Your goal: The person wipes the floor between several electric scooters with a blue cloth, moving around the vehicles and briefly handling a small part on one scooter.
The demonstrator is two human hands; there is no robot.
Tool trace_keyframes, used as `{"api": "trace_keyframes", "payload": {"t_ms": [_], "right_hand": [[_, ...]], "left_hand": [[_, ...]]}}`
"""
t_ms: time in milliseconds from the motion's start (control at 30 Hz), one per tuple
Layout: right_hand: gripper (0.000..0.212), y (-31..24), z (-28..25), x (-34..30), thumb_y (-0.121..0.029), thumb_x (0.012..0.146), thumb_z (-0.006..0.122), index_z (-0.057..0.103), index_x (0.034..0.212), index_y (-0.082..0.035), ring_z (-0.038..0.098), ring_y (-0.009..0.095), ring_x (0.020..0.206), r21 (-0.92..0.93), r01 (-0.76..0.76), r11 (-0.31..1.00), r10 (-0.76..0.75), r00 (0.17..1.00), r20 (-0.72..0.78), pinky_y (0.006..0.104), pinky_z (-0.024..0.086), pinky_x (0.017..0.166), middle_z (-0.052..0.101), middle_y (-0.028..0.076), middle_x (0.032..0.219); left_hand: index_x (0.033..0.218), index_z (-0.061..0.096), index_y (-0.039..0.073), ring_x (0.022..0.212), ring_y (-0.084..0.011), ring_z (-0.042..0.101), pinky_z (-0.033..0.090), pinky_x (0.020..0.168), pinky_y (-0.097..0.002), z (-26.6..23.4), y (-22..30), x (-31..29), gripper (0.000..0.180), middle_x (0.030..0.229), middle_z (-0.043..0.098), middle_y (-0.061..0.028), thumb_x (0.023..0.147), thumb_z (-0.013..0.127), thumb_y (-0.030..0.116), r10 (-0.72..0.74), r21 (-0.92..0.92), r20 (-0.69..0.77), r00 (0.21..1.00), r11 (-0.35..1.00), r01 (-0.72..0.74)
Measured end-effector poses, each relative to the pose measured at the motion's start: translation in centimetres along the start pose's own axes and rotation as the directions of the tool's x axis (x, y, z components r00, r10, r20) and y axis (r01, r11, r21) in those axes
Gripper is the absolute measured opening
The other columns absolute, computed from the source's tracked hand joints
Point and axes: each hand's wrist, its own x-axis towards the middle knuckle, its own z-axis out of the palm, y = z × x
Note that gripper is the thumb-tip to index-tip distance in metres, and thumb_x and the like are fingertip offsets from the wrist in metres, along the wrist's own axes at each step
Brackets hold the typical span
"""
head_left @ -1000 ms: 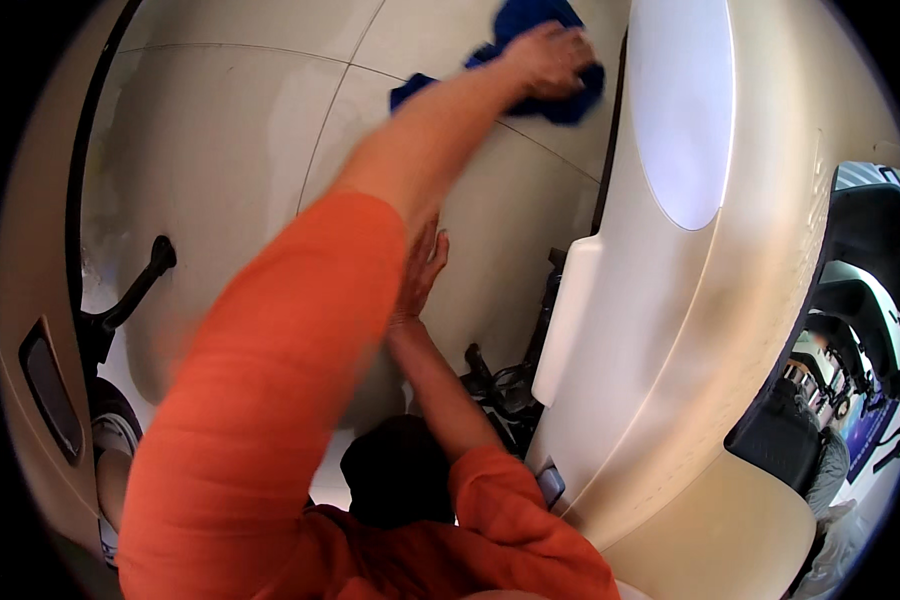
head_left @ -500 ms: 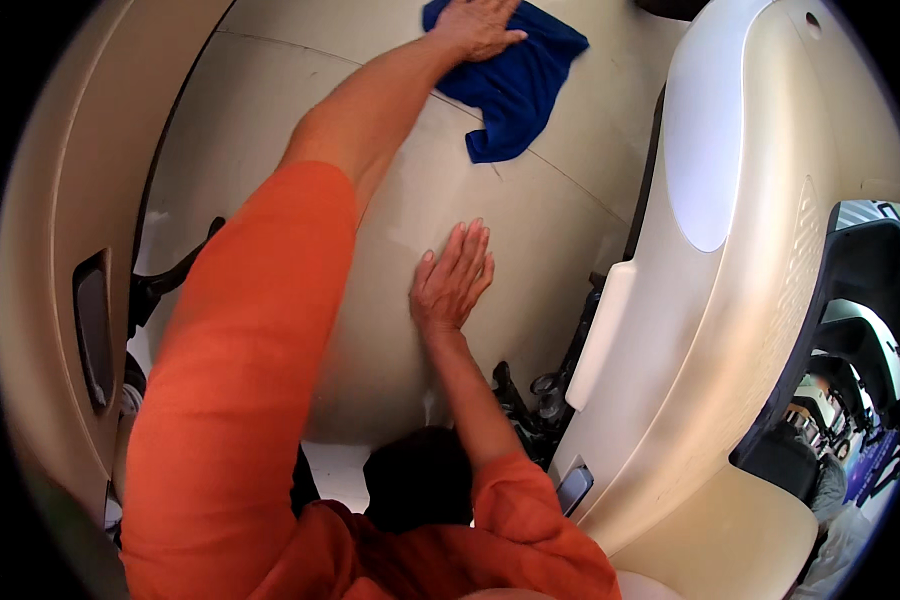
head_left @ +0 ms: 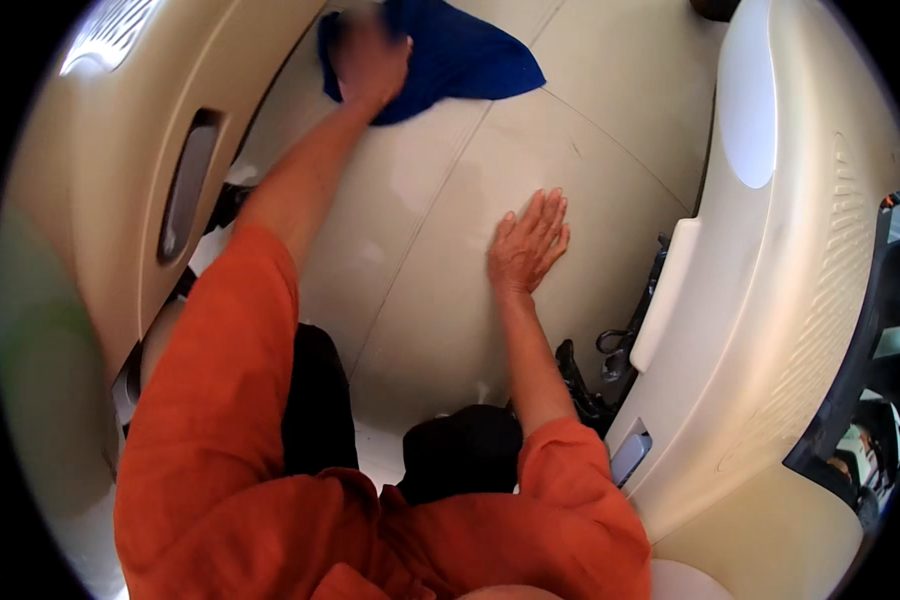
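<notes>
My left hand (head_left: 372, 62) is on a dark blue cloth (head_left: 460, 55) spread over the tiled floor (head_left: 420, 260) at the far left. Its fingers are smeared by blur, so whether they grip the fabric cannot be made out. The cloth lies crumpled under and around the hand, with one corner pointing right. My right hand (head_left: 530, 245) rests flat on the bare tiles nearer to me, fingers stretched out, holding nothing.
A beige moulded panel (head_left: 160, 130) with a recessed handle stands close on the left. On the right is a cream, curved machine-like housing (head_left: 730, 270). Black metal parts (head_left: 610, 370) sit at its foot. My knees, in black, are just below my hands.
My left hand has swept left and a little nearer, taking the blue cloth along. My view has shifted, and my right hand still lies flat on the floor.
</notes>
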Motion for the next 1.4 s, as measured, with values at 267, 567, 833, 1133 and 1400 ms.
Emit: {"api": "trace_keyframes", "payload": {"t_ms": [267, 567, 833, 1133, 1400], "right_hand": [[0.056, 0.2, 0.8, 0.2, -0.028, 0.095, 0.047, 0.034, 0.144, -0.005, 0.021, 0.026, 0.144, -0.038, 0.004, 0.999, -0.007, 0.997, -0.081, 0.0458, 0.015, 0.114, 0.024, 0.013, 0.155], [0.056, 0.7, 0.4, 0.1, -0.028, 0.094, 0.046, 0.034, 0.144, -0.004, 0.02, 0.025, 0.144, -0.046, -0.013, 0.999, 0.01, 0.999, -0.044, 0.0445, 0.014, 0.114, 0.025, 0.013, 0.155], [0.057, 0.9, -0.1, 0.1, -0.027, 0.093, 0.048, 0.034, 0.143, -0.003, 0.02, 0.027, 0.144, -0.016, -0.016, 1.0, 0.015, 1.0, -0.027, 0.0471, 0.015, 0.113, 0.024, 0.015, 0.155], [0.058, 0.7, 0.1, 0.4, -0.026, 0.093, 0.048, 0.032, 0.143, -0.003, 0.021, 0.028, 0.144, -0.048, -0.027, 0.998, 0.026, 0.999, -0.022, 0.048, 0.015, 0.113, 0.025, 0.016, 0.154], [0.058, 0.4, 0.5, 0.3, -0.027, 0.092, 0.049, 0.034, 0.143, -0.003, 0.022, 0.027, 0.143, -0.075, -0.008, 0.997, 0.004, 0.998, -0.062, 0.0467, 0.017, 0.112, 0.026, 0.014, 0.154]], "left_hand": [[0.148, 0.023, 0.002, 0.144, -0.0266, 0.02, 0.016, 0.116, -0.0466, -4.8, 2.5, -11.1, 0.066, 0.155, 0.025, -0.0131, 0.097, 0.039, 0.041, 0.222, -0.173, 0.251, 0.942, 0.968, -0.182], [0.148, 0.024, 0.003, 0.145, -0.027, 0.018, 0.015, 0.117, -0.0449, -5.2, 3.7, -7.9, 0.073, 0.155, 0.024, -0.0137, 0.095, 0.042, 0.049, 0.332, -0.263, 0.279, 0.901, 0.929, -0.261], [0.124, 0.046, 0.001, 0.11, -0.0375, 0.05, 0.039, 0.094, -0.0488, -4.1, 3.9, -1.0, 0.061, 0.118, 0.05, -0.02, 0.08, 0.069, 0.036, 0.315, -0.41, -0.077, 0.946, 0.855, -0.318], [0.143, 0.032, -0.003, 0.141, -0.0291, 0.026, 0.02, 0.115, -0.0472, -0.4, 9.5, 2.7, 0.071, 0.15, 0.032, -0.0181, 0.095, 0.043, 0.048, 0.082, -0.092, 0.105, 0.991, 0.993, -0.072], [0.146, 0.029, 0.002, 0.143, -0.0278, 0.022, 0.017, 0.115, -0.0473, -2.0, 16.1, -5.1, 0.074, 0.153, 0.029, -0.0129, 0.094, 0.042, 0.053, 0.491, -0.246, 0.058, 0.869, 0.851, -0.464]]}}
